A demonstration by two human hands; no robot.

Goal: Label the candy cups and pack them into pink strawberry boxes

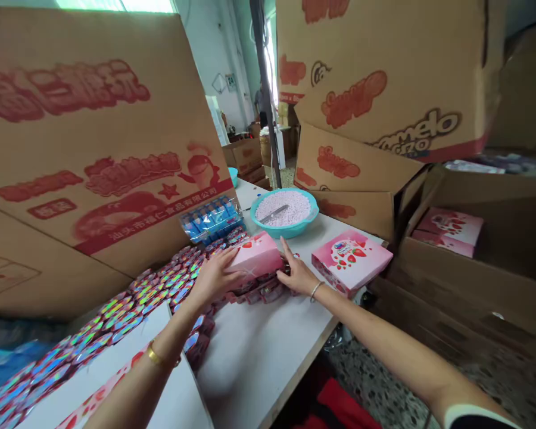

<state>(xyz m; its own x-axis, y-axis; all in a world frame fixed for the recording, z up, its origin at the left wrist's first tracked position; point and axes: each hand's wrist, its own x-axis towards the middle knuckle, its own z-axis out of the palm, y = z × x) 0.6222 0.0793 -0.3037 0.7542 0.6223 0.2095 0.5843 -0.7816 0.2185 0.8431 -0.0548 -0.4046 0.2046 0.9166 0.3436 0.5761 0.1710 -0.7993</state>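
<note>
My left hand (212, 275) grips a pink strawberry-print box (258, 255) from its left side, holding it tilted over a heap of shiny holographic packets (129, 304). My right hand (296, 273) reaches in at the box's right end, fingers curled among the small packets under it; what those fingers hold is hidden. A second pink strawberry box (352, 261) lies flat on the white table (259, 351), just right of my right hand.
A teal bowl (287, 213) of pale granules with a scoop stands behind the boxes. Blue wrapped packs (209, 219) lie by a large carton (84, 143) on the left. Stacked cartons (384, 89) rise at right; an open carton (451, 229) holds more pink boxes.
</note>
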